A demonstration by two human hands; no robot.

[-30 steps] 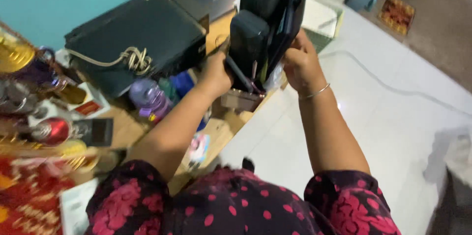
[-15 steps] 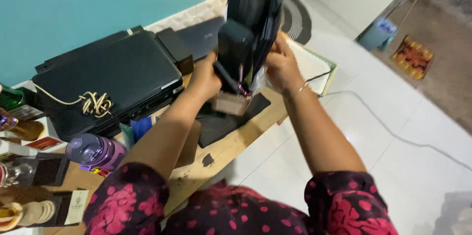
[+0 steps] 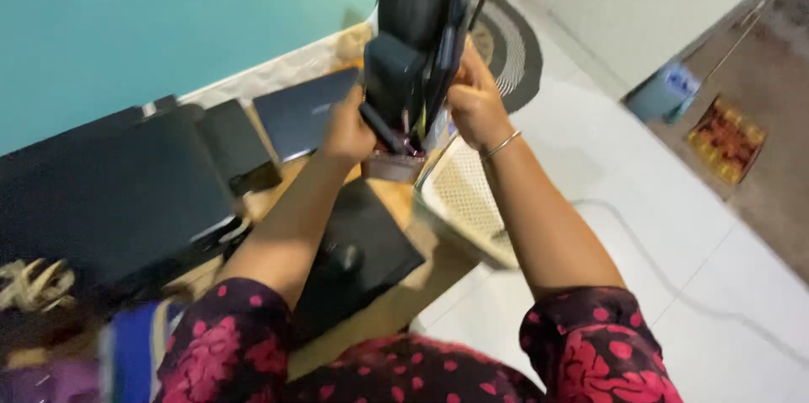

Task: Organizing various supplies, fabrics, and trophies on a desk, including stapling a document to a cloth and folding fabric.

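Both hands, left hand [image 3: 350, 129] and right hand [image 3: 474, 99], gripped the upright black bag [image 3: 417, 40] above the table [image 3: 396, 302]; steady, even holding on both sides would have kept it from tipping.

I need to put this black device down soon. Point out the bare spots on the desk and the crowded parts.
Bare wood shows only in small patches: a strip of desk between the black mat and the cream basket, and the front corner below them. The left is crowded: printer, closed laptop, blue bottle. Both hands, left hand and right hand, grip the black device.
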